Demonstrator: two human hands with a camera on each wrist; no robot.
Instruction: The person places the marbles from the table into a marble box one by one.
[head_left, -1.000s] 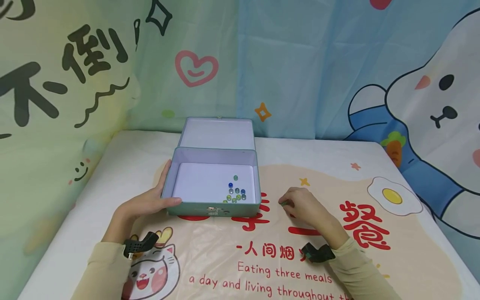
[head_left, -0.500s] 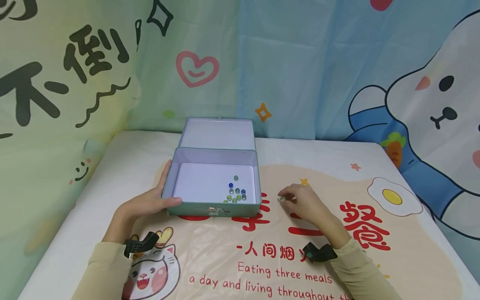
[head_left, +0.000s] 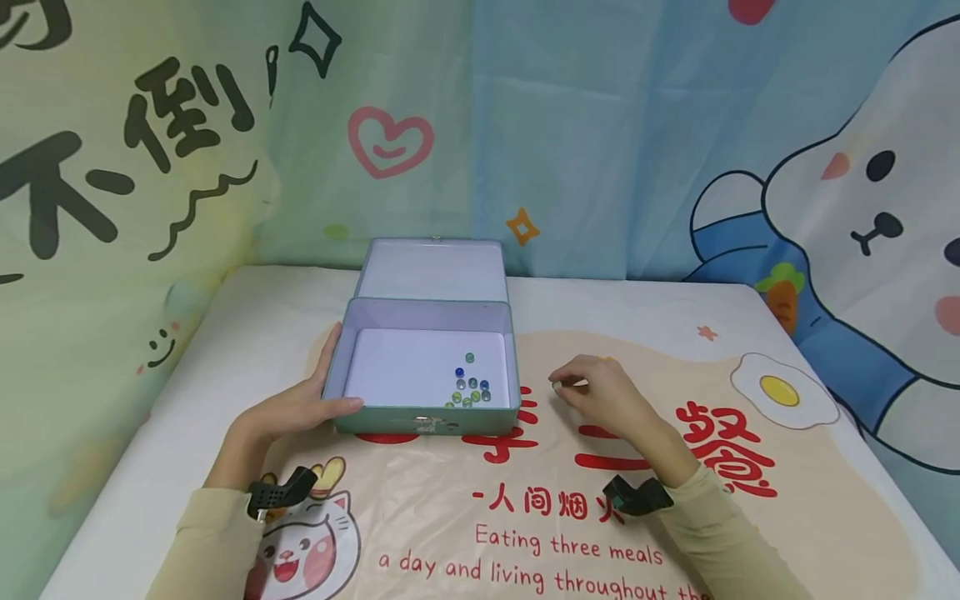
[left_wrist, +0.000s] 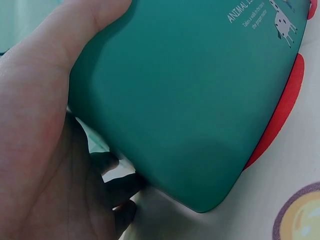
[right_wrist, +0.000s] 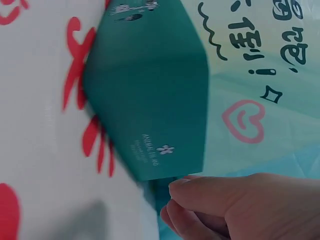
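A green tin box [head_left: 390, 422] with a pale lilac inside stands on the table, its hinged lid [head_left: 432, 269] raised at the back. Several glass marbles [head_left: 460, 372], blue, green and clear, lie in its right front part. My left hand [head_left: 288, 412] holds the box by its left front corner, thumb over the front rim and fingers along the left wall. To the right of the box, my right hand [head_left: 607, 395] pinches a small marble [head_left: 556, 385] between thumb and fingertips, above the tabletop. In the right wrist view, the fingers hide that marble.
A white tablecloth [head_left: 277, 292] with a beige print and red characters covers the table. Behind it hangs a printed curtain [head_left: 585, 150]. Each wrist wears a small black camera, one [head_left: 281, 493] on the left and one [head_left: 637, 495] on the right.
My right hand has lifted and shifted slightly left toward the box with the marble pinched in its fingertips. The left hand and the box have stayed in place.
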